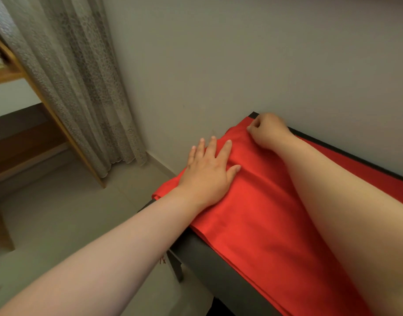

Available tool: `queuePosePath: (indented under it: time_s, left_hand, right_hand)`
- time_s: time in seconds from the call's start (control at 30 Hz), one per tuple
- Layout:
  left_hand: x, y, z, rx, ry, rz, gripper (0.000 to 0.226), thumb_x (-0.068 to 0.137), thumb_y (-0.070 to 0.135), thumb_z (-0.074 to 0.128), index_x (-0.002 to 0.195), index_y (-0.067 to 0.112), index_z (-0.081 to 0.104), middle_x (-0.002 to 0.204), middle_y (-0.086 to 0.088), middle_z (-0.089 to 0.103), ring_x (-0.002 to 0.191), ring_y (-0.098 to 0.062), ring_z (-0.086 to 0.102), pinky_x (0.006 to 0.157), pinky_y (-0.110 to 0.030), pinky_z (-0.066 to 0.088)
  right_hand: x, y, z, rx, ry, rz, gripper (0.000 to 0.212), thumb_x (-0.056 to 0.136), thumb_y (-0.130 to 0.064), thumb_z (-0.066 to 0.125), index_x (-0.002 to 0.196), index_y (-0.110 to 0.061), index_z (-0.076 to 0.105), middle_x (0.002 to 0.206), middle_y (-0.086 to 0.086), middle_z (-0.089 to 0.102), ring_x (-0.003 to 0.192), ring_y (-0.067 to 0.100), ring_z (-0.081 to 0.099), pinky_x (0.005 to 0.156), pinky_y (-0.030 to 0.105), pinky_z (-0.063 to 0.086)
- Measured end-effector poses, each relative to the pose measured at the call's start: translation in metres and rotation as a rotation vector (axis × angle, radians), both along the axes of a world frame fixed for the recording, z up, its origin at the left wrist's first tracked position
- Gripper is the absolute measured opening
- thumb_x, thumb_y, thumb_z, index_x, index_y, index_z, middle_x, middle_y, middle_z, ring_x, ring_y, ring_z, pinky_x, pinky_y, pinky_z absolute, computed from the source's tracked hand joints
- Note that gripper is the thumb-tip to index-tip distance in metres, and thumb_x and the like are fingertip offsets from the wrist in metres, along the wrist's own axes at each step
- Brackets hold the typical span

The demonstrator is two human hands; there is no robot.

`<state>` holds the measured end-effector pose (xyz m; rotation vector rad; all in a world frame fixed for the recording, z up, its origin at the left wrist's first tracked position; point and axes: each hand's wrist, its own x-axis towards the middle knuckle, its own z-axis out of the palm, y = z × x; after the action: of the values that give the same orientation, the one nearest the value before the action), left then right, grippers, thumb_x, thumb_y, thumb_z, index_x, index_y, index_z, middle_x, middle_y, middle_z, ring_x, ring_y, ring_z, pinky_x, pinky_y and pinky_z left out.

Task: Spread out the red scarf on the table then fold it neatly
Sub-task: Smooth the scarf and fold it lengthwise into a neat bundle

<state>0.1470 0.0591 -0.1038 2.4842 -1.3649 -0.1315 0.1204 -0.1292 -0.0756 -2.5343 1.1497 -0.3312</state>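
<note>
The red scarf (259, 213) lies along the dark table (209, 258), covering most of its top, with its left end drooping slightly over the table's left edge. My left hand (207, 172) rests flat on the scarf near that left end, fingers spread and pointing toward the wall. My right hand (267, 131) is at the far corner by the wall, fingers curled and pinching the scarf's far edge. My right forearm lies across the cloth and hides part of it.
A pale wall (241, 65) runs right behind the table. A grey lace curtain (81, 92) hangs at the left beside a wooden frame (59, 124). Tiled floor (59, 213) lies to the left of the table.
</note>
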Motion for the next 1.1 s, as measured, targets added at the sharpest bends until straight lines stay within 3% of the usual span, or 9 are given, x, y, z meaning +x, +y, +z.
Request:
queuePosePath:
  time_s: [0.23, 0.47, 0.63, 0.73, 0.97, 1.1]
  left_hand:
    - [0.004, -0.035, 0.014, 0.017, -0.003, -0.015, 0.063, 0.095, 0.049, 0.031, 0.148, 0.018, 0.013, 0.156, -0.015, 0.012, 0.144, -0.036, 0.007, 0.116, -0.049, 0.005]
    - [-0.002, -0.044, -0.001, -0.054, -0.046, -0.007, 0.067, 0.092, 0.057, 0.026, 0.148, 0.022, 0.015, 0.157, -0.011, 0.013, 0.145, -0.031, 0.005, 0.118, -0.048, 0.003]
    - [-0.004, -0.043, 0.000, -0.061, -0.105, -0.003, 0.085, 0.076, 0.069, 0.000, 0.147, 0.025, 0.017, 0.156, -0.010, 0.017, 0.145, -0.031, 0.008, 0.117, -0.048, 0.006]
    - [-0.003, -0.043, -0.001, -0.053, -0.120, 0.004, 0.087, 0.073, 0.069, -0.003, 0.146, 0.028, 0.020, 0.156, -0.009, 0.018, 0.144, -0.032, 0.010, 0.116, -0.048, 0.007]
    - [-0.004, -0.043, -0.001, -0.023, -0.181, 0.003, 0.084, 0.075, 0.067, -0.001, 0.141, 0.029, 0.033, 0.154, -0.009, 0.025, 0.141, -0.034, 0.021, 0.115, -0.048, 0.014]
    - [-0.003, -0.044, -0.001, -0.008, -0.159, 0.015, 0.084, 0.075, 0.068, 0.000, 0.140, 0.029, 0.035, 0.154, -0.009, 0.025, 0.140, -0.035, 0.024, 0.113, -0.049, 0.019]
  right_hand:
    - [0.002, -0.019, 0.002, -0.011, 0.035, -0.069, 0.023, 0.085, -0.025, 0.058, 0.103, -0.014, 0.067, 0.114, 0.011, 0.066, 0.107, 0.031, 0.060, 0.088, 0.036, 0.049]
    - [0.008, -0.035, 0.001, -0.103, 0.055, -0.086, 0.022, 0.087, -0.016, 0.049, 0.102, -0.007, 0.063, 0.113, 0.016, 0.064, 0.104, 0.035, 0.059, 0.080, 0.034, 0.046]
    - [0.009, -0.046, 0.006, -0.213, 0.020, -0.153, 0.026, 0.088, -0.011, 0.048, 0.110, -0.002, 0.056, 0.120, 0.020, 0.059, 0.112, 0.037, 0.056, 0.087, 0.038, 0.046]
    - [0.008, -0.049, 0.006, -0.243, 0.009, -0.204, 0.027, 0.089, -0.010, 0.047, 0.114, -0.001, 0.051, 0.121, 0.020, 0.058, 0.113, 0.037, 0.056, 0.089, 0.040, 0.045]
    - [0.006, -0.048, -0.002, -0.226, -0.020, -0.184, 0.027, 0.089, -0.009, 0.046, 0.114, -0.002, 0.050, 0.119, 0.021, 0.059, 0.111, 0.038, 0.056, 0.087, 0.040, 0.044]
    - [0.010, -0.035, 0.001, -0.210, -0.056, 0.033, 0.031, 0.090, -0.025, 0.050, 0.118, -0.013, 0.056, 0.122, 0.013, 0.060, 0.114, 0.033, 0.054, 0.088, 0.036, 0.043]
